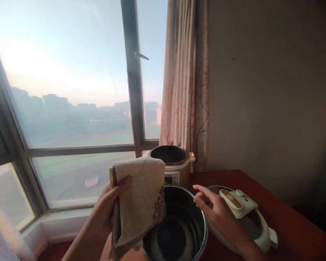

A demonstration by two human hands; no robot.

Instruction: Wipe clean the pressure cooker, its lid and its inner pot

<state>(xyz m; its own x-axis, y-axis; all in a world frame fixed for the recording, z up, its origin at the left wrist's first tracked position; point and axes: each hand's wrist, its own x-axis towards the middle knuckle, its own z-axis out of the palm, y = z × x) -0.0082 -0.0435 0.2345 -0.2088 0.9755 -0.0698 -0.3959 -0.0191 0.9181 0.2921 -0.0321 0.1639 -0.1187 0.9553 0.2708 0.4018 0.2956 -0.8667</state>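
Observation:
My left hand [111, 203] is closed on a folded beige towel [141, 195] with a dark printed pattern near its lower edge. The thumb presses on the front, and the other fingers are hidden behind the cloth. Below and to the right of the towel stands a dark inner pot [188, 232], its mouth facing up and its left side partly covered by the cloth. Close to the pot's right rim is my right hand [213, 204], holding nothing, index finger stretched out and the others loosely bent. Whether it touches the rim I cannot tell.
Behind the pot stands the pressure cooker body [179, 172], lidless, with a control panel. Its white-rimmed lid [263, 232] lies at the right on the reddish table [233, 177]. A curtain [183, 90] and window [70, 90] are beyond, with a wall at the right.

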